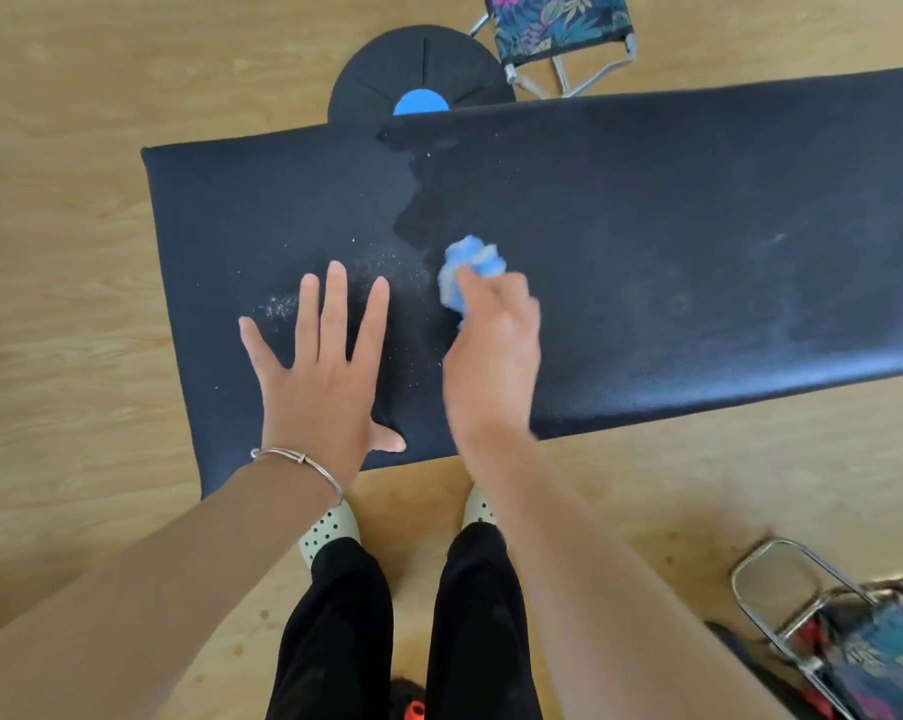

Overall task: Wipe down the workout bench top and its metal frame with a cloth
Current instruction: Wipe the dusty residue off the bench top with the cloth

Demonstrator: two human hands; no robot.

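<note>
The black padded bench top runs across the view from left to upper right. White crumbs and dust are scattered on its left part, and a darker wiped patch lies near the middle. My left hand rests flat on the pad with fingers spread, near the front edge. My right hand grips a crumpled blue cloth and holds it against the pad just right of the crumbs. The metal frame under the bench is hidden.
A round black balance board with a blue centre lies on the wooden floor behind the bench. A folding stool with floral fabric stands at the back. Another floral stool with a chrome frame is at the lower right. My feet stand before the bench.
</note>
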